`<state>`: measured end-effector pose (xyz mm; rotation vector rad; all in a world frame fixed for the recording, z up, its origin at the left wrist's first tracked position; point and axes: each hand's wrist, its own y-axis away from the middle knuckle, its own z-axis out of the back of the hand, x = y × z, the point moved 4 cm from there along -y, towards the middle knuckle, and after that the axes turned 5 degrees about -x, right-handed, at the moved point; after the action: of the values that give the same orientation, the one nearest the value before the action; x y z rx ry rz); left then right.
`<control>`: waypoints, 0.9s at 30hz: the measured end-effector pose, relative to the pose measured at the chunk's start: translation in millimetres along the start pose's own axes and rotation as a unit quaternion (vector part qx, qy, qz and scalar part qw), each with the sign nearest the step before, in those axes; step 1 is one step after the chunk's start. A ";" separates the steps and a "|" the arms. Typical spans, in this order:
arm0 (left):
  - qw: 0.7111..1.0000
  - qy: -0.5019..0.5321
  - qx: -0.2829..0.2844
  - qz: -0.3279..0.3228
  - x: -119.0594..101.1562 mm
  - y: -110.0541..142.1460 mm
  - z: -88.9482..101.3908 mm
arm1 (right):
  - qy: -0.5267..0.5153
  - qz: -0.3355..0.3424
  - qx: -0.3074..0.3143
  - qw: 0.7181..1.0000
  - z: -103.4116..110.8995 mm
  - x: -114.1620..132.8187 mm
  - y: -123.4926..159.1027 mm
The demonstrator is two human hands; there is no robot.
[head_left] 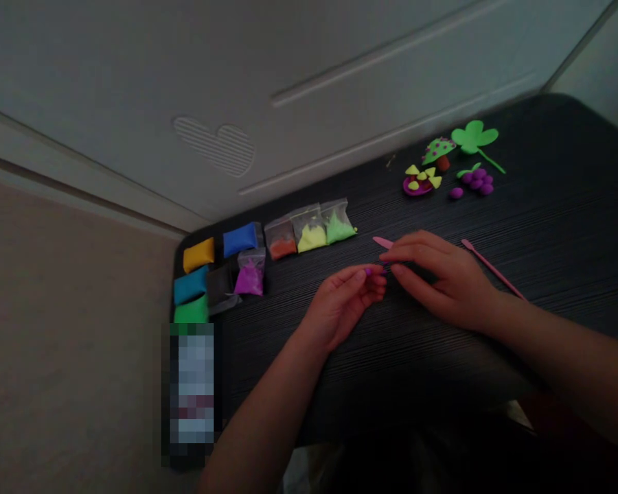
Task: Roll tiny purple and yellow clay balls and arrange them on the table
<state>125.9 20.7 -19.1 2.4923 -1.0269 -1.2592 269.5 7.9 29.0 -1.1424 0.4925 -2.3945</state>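
Note:
My left hand (342, 302) is closed in a pinch, with a small bit of purple modelling clay (369, 272) between thumb and forefinger. My right hand (437, 278) meets it from the right, palm down, its fingertips close together around another speck of purple at the tips of the left fingers. Fine detail there is dim and partly hidden. Under the right fingers lies a pink clay knife (382, 243), only its tip showing. A thin pink modelling tool (494, 269) rests beyond the right wrist, its lower end covered by the forearm.
Finished clay pieces stand at the back right: a green clover (474, 137), a spotted mushroom (439, 149), a purple dish with yellow bits (421, 184) and purple grapes (478, 181). Several clay packets (312, 237) line the left side, with a blurred-out phone-like object (194, 391) below. A white panel (309, 68) borders the back.

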 end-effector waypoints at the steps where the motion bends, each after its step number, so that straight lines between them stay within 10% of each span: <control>1: 1.000 0.003 0.000 0.002 0.3 0.0 0.1 | 0.003 0.000 0.004 1.000 0.0 0.9 0.3; 27: 0.999 -0.045 0.028 -0.009 5.9 -0.4 1.1 | 0.021 0.023 0.044 0.999 -6.2 9.3 0.3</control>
<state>127.6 17.4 -23.8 2.5132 -1.0770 -1.3775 259.4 3.5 31.1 -1.0342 0.4192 -2.3799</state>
